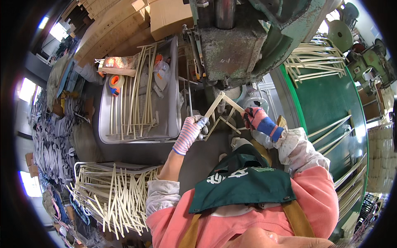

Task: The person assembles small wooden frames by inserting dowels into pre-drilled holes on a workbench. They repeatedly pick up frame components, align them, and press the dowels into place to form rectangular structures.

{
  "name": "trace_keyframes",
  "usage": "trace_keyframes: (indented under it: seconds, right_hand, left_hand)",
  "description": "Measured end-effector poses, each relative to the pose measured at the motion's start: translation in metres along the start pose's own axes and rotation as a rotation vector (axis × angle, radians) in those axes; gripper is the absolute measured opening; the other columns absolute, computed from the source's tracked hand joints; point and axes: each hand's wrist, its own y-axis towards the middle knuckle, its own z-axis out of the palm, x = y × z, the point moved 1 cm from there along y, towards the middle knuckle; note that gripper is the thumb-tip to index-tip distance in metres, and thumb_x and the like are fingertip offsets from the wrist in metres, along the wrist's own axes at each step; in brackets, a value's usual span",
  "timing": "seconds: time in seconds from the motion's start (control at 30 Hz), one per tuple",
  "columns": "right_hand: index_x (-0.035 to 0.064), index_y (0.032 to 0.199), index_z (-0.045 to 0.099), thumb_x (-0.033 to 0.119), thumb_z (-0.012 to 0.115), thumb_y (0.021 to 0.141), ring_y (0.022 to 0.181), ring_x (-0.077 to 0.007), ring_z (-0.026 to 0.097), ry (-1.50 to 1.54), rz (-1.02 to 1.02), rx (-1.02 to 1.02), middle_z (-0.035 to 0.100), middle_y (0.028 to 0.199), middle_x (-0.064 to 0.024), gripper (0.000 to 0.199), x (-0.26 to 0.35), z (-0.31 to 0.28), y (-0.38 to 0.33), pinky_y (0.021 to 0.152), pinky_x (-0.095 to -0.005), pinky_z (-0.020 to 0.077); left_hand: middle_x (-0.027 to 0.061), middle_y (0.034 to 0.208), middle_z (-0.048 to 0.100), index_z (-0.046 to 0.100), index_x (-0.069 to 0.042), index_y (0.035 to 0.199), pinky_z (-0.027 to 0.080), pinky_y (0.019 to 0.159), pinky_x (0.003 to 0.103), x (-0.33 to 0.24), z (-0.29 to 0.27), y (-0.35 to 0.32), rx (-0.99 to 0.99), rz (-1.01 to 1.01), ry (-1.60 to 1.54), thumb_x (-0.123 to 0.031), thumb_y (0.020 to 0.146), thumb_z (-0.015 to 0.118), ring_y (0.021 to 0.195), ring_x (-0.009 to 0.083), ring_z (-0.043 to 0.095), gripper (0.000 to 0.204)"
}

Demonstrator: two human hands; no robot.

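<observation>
My left hand, in a striped glove, is closed round a cream flat bar. A second cream bar runs down to my right hand, whose pink and blue glove is closed on it. The two bars meet at a peak just below the head of a worn green press. Thinner crossing bars hang beneath, seemingly part of the same frame; how they join is too small to tell. My palms and some fingertips are hidden.
To the left stands a grey tray cart holding long cream bars and a tape roll. Nearer, a rack carries a heap of bars. On the right, a green-topped table bears more bars. Cardboard boxes are stacked behind.
</observation>
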Motion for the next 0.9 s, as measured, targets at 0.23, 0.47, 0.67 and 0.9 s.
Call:
trace_keyframes:
  seconds: [0.23,0.47,0.67,0.9]
  right_hand:
    - [0.0033,0.09,0.06,0.015,0.048,0.093,0.04,-0.0109,0.053,-0.037,0.018,0.052,0.057,0.052,-0.0047,0.017,0.017,-0.008,-0.001,0.038,-0.025,0.04]
    - [0.0025,0.087,0.06,0.014,0.046,0.093,0.04,-0.0102,0.052,-0.021,0.027,0.053,0.056,0.052,-0.0036,0.019,0.015,-0.009,-0.001,0.038,-0.0251,0.0392]
    - [0.0075,0.085,0.056,0.014,0.045,0.093,0.042,-0.0089,0.052,0.067,0.196,0.155,0.059,0.059,-0.0018,0.014,0.034,-0.005,-0.011,0.037,-0.0221,0.039]
    - [-0.0012,0.122,0.049,0.008,0.047,0.093,0.075,-0.0208,0.067,0.186,-0.227,0.567,0.065,0.092,-0.0111,0.031,0.063,0.027,-0.04,0.066,-0.0309,0.0554]
  left_hand:
    - [-0.0004,0.063,0.055,0.06,-0.003,0.082,0.039,0.037,0.019,-0.017,-0.003,-0.004,0.011,-0.016,0.018,-0.02,0.091,0.057,0.046,0.0058,0.048,0.019]
    - [0.0001,0.058,0.057,0.06,-0.003,0.081,0.034,0.034,0.017,-0.032,-0.009,-0.007,0.096,-0.08,-0.023,-0.02,0.09,0.057,0.039,0.0036,0.045,0.02]
    - [0.0034,0.061,0.059,0.06,0.0,0.09,0.041,0.044,0.022,-0.031,-0.013,-0.007,0.061,0.154,0.309,-0.023,0.089,0.059,0.049,0.0084,0.053,0.023]
    - [0.0074,0.052,0.057,0.062,-0.001,0.07,0.044,0.052,0.029,-0.016,-0.024,-0.049,-0.607,0.49,0.788,-0.039,0.068,0.078,0.049,0.0157,0.054,0.041]
